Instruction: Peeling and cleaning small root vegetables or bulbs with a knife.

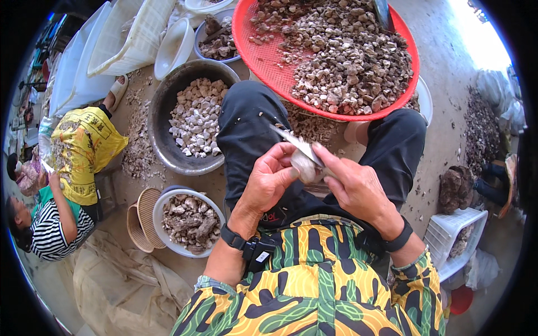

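Above my lap, my left hand (273,174) pinches a pale, partly trimmed lump (303,166) of what looks like dried root or mushroom between thumb and fingers. My right hand (357,185) grips a knife (296,143), its thumb and forefinger close to the lump. The blade lies across the lump's upper side and points up and to the left. The knife's handle is hidden in my palm. Beyond my knees, a red mesh basket (265,69) holds many small brown and pale pieces (344,63).
Left of my knee stands a dark metal basin (157,126) with whitish chunks (195,122). Below it is a white bowl (159,218) of rough brown lumps (191,220). White plastic crates (126,46) stand upper left. A person (54,222) sits at left. Shavings (141,138) litter the floor.
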`<control>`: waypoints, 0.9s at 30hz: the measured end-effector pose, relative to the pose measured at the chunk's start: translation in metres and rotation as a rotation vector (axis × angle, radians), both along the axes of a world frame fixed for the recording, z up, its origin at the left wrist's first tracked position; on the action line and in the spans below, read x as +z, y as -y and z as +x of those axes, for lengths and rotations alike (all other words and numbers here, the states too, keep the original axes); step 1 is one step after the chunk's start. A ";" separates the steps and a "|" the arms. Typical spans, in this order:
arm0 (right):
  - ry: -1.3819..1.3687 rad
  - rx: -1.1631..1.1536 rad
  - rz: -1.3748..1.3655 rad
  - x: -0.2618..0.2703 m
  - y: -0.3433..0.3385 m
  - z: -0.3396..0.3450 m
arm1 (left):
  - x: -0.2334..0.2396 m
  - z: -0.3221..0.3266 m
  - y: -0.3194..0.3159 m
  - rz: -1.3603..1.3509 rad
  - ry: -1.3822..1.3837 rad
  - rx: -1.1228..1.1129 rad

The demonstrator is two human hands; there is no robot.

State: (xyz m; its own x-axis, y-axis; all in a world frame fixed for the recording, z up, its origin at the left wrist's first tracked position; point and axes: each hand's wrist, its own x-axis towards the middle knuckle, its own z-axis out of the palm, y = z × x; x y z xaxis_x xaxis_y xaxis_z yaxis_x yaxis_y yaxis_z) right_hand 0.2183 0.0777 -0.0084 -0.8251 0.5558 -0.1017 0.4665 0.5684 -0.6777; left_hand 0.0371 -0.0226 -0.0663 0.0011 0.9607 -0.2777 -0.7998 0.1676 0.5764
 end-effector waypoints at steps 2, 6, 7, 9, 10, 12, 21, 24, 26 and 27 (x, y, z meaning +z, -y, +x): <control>0.024 -0.048 0.034 -0.003 -0.004 -0.005 | 0.002 0.002 0.001 -0.003 -0.032 -0.040; -0.158 -0.038 0.030 -0.004 -0.008 0.012 | 0.005 0.000 0.000 0.009 0.082 0.065; -0.141 -0.025 0.010 0.002 -0.008 0.020 | 0.005 -0.001 -0.001 0.047 0.109 0.066; -0.099 0.061 -0.016 0.008 -0.004 0.032 | 0.007 0.001 -0.002 -0.024 0.119 0.122; -0.072 0.103 0.016 0.007 -0.002 0.036 | 0.006 0.001 -0.002 -0.025 0.125 0.118; -0.052 0.111 0.064 0.007 0.002 0.035 | 0.004 0.000 -0.002 0.015 0.061 0.065; -0.039 0.022 0.294 0.002 0.005 0.011 | 0.011 -0.005 0.001 -0.012 0.131 0.028; -0.146 -0.138 0.129 -0.001 0.000 0.014 | 0.011 -0.010 0.004 0.038 0.197 0.021; -0.170 -0.103 0.110 0.001 0.000 0.018 | 0.010 -0.012 0.002 0.071 0.235 0.022; -0.190 -0.074 0.091 0.002 0.001 0.021 | 0.009 -0.011 0.001 0.103 0.278 0.018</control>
State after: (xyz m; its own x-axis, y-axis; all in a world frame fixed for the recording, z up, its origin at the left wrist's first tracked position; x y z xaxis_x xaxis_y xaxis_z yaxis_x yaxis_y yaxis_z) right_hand 0.2393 0.0766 -0.0069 -0.7813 0.6152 0.1052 0.3777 0.6003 -0.7049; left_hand 0.0264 -0.0238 -0.0569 0.0464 0.9844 -0.1699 -0.9316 0.1040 0.3482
